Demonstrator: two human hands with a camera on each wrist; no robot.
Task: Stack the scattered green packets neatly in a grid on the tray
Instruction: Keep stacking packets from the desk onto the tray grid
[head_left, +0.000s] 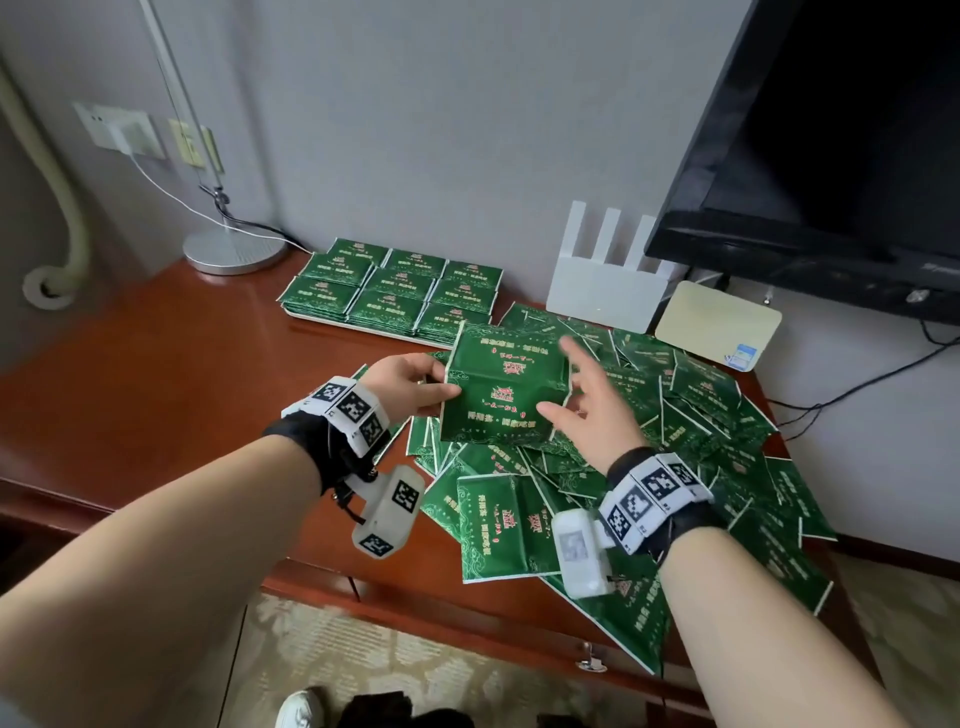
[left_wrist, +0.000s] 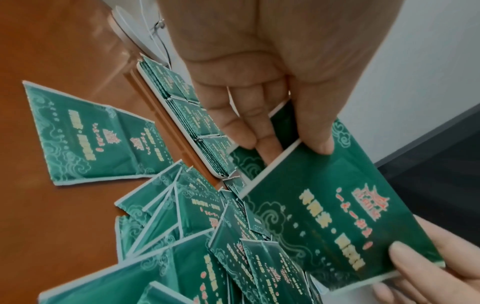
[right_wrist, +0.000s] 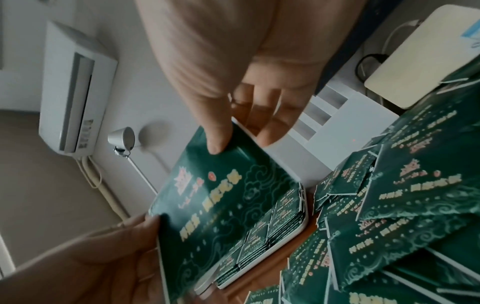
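Observation:
I hold one green packet (head_left: 506, 387) flat in the air between both hands, above the scattered pile (head_left: 675, 415). My left hand (head_left: 431, 382) pinches its left edge, thumb on top (left_wrist: 322, 144) and fingers underneath. My right hand (head_left: 566, 384) grips the right edge with the thumb (right_wrist: 218, 142) on the printed face and the fingers spread behind. Beyond it lies the white tray (head_left: 332, 325), carrying a three-by-three grid of stacked green packets (head_left: 395, 291). The held packet (left_wrist: 324, 216) hovers just short of the tray's near rim (left_wrist: 182, 131).
The loose packets spread over the right half of the wooden desk (head_left: 156, 374), some overhanging its front edge. A lamp base (head_left: 234, 254) stands back left. A white router (head_left: 605, 291), a beige box (head_left: 717, 325) and a TV (head_left: 831, 156) stand at the back right, with cables.

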